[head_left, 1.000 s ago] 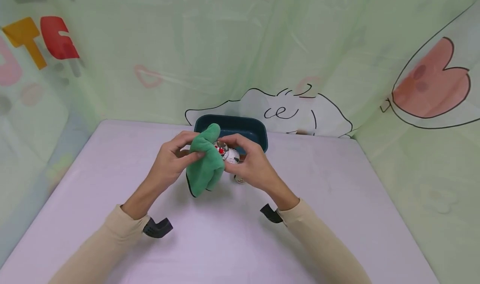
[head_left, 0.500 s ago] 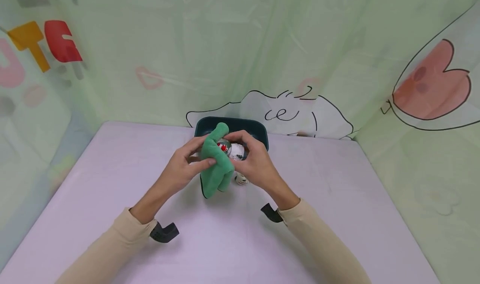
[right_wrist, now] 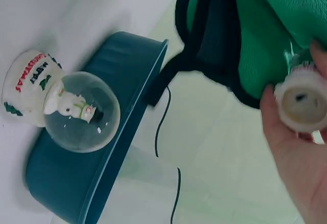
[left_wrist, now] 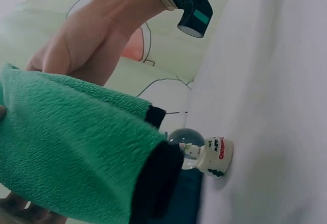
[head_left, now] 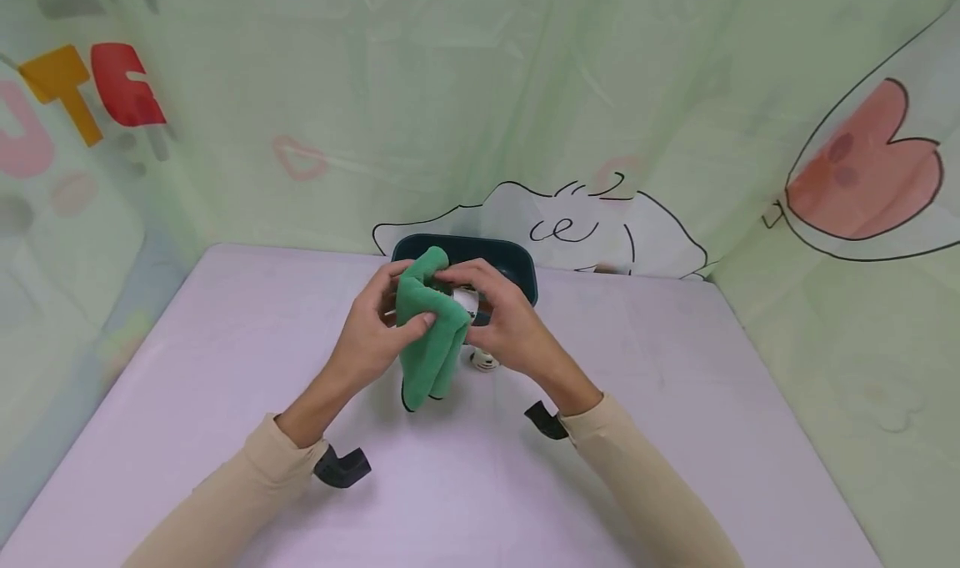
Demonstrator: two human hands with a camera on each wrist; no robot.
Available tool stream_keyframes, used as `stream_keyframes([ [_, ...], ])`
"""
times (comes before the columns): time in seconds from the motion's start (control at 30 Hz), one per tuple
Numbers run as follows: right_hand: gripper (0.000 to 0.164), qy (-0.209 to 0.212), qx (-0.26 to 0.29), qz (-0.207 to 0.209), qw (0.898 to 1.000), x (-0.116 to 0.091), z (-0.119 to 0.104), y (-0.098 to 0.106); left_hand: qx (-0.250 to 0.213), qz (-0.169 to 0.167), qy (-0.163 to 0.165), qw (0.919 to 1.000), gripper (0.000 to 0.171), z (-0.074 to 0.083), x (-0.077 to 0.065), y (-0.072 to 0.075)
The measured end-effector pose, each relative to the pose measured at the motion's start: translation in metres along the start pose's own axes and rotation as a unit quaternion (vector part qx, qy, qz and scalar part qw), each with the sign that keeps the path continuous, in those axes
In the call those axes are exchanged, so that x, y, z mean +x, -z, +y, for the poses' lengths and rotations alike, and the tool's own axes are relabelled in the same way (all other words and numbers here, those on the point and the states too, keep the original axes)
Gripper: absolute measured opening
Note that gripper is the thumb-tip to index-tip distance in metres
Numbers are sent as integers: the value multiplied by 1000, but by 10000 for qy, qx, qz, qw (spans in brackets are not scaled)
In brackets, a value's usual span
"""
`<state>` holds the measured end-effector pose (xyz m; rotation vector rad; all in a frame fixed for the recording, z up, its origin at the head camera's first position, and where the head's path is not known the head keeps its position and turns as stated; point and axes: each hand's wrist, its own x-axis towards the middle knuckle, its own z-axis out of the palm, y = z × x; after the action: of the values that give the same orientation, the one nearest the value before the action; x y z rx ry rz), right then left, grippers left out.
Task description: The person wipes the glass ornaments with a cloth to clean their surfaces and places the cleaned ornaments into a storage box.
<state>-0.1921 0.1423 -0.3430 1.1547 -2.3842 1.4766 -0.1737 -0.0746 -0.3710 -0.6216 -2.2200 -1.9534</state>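
Observation:
My left hand (head_left: 367, 334) grips a folded green cloth (head_left: 431, 334) with dark edging, thumb on its near face. My right hand (head_left: 517, 326) pinches the white base of a small snow globe (right_wrist: 305, 102), whose underside faces the right wrist camera. The cloth wraps over the globe's dome, so in the head view only part of the white base shows between the hands. Below them, a second snow globe (right_wrist: 82, 112) stands upright on the table, a white figure inside and lettering on its base; in the head view its lower part peeks out beneath my right hand.
A dark blue plastic bin (head_left: 521, 263) sits at the table's back edge, directly behind the hands. The table (head_left: 645, 434) has a pale lilac cover. A light green printed curtain (head_left: 420, 92) rises at the back and both sides.
My left hand and the cloth have shifted right, toward the right hand. The globe's dome with its red detail, visible earlier, is now covered by the cloth.

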Motion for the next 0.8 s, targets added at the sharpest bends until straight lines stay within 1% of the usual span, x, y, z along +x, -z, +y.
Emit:
stream_keyframes([
  [0.07, 61, -68, 28, -35, 10000, 0, -1, 1, -89, 57, 0, 9999, 60, 0, 0, 2],
  [0.13, 62, -73, 89, 34, 9999, -1, -1, 1, -260, 90, -5, 9996, 60, 1, 2, 5],
  [0.23, 55, 27, 305, 261, 9992, 0, -1, 2, -546, 91, -62, 9984, 59, 3, 3, 7],
  [0.3, 52, 136, 510, 397, 9978, 1, 0, 2, -642, 60, -111, 9979, 57, 4, 4, 8],
  [0.4, 49, 246, 726, 511, 9957, 2, 1, 3, -552, -66, -136, 9984, 56, 5, 3, 11],
  [0.5, 50, 232, 748, 569, 9953, 1, 1, 3, -519, -370, -152, 9978, 61, 5, 1, 15],
  [0.63, 50, 200, 758, 619, 9950, 1, 0, 4, -544, -856, -327, 9943, 74, 3, 0, 20],
  [0.73, 51, 238, 753, 645, 9948, 2, 0, 5, -394, -917, -404, 9942, 79, 0, 1, 20],
  [0.8, 51, 264, 686, 640, 9952, 2, 1, 5, -299, -799, -376, 9956, 78, 0, 1, 19],
])
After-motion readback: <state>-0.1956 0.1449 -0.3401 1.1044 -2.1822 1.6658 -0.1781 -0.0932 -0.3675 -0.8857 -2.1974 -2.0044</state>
